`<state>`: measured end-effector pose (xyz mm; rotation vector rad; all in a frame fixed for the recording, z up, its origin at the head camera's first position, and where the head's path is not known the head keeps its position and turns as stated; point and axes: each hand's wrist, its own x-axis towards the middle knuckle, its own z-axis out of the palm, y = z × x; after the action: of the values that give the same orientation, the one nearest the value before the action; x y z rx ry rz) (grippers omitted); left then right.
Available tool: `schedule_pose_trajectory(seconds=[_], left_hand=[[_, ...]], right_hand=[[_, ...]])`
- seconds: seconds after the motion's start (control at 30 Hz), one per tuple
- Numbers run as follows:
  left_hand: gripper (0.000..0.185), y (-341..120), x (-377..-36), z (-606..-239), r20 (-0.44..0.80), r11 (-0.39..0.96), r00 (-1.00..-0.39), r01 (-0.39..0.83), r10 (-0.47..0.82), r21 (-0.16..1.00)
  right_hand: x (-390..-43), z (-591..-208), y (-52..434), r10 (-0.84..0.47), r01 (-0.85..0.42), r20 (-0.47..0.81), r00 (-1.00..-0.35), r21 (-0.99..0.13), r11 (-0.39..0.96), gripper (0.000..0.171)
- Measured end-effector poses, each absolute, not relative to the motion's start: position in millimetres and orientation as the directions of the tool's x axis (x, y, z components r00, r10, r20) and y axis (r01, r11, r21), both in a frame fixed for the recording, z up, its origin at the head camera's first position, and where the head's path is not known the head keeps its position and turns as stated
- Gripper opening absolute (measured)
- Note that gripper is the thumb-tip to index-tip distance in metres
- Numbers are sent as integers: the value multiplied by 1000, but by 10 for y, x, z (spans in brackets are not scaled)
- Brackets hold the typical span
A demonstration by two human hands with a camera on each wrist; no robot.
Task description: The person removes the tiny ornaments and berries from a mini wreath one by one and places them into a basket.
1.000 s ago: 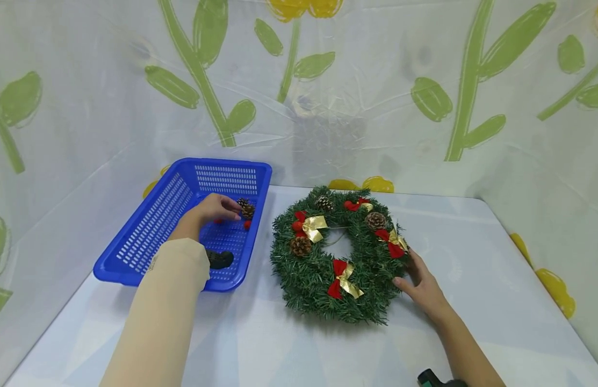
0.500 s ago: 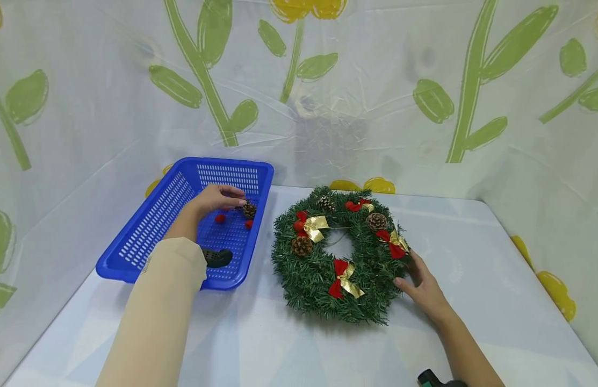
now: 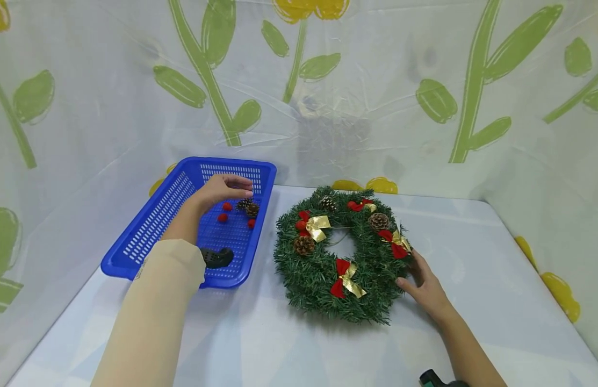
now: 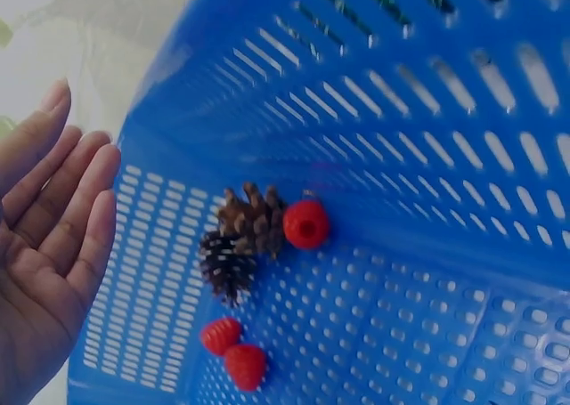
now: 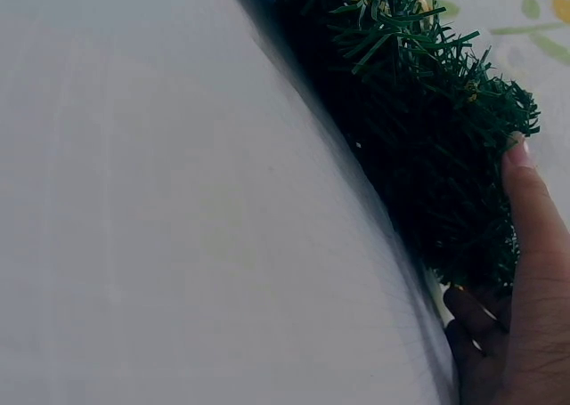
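My left hand point(image 3: 216, 191) hovers over the far part of the blue plastic basket point(image 3: 110, 263), apart from its contents. In the left wrist view its fingers point(image 4: 67, 196) are loosely extended and hold nothing. Two pine cones point(image 4: 253, 220) lie together in the basket, a red berry point(image 4: 306, 223) against the brown one. Another two red berries point(image 4: 244, 367) sit close by. With my right hand point(image 3: 426, 290) I hold the right edge of a green wreath point(image 3: 308, 287), thumb point(image 5: 534, 209) against its needles; the other fingers are partly hidden.
Red-and-gold bows point(image 3: 347, 278), pine cones point(image 3: 304, 245) and berries decorate the wreath, which lies flat on the white table point(image 3: 299, 349). A black item point(image 3: 217, 258) shows beside the left cuff. Another black device point(image 3: 439, 379) is by the right forearm. A leaf-patterned sheet point(image 3: 371, 97) stands behind.
My left hand has risen away from the pine cones toward the basket's far side, uncovering more red berries. My right hand stays at the wreath's edge.
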<state>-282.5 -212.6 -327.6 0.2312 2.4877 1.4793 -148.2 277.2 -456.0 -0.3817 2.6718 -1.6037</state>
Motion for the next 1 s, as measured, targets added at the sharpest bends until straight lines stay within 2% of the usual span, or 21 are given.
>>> schedule_pose_trajectory(seconds=[0.3,0.7,1.0], left_hand=[[51,-1977,-2757,-3165,-58,446,-979,36,195,894],[49,-1714,-2642,-3007,10,366,-951,129,310,922],[47,-1556,-2512,-2950,33,364,-941,162,336,917]], right_hand=[[-1487,-4532,2761,-209,-181,96,-973,-880,439,81],[-1467,-4507,2767,-209,-173,88,-974,-883,436,82],[-1477,-4511,2764,-210,-177,89,-974,-876,448,82]])
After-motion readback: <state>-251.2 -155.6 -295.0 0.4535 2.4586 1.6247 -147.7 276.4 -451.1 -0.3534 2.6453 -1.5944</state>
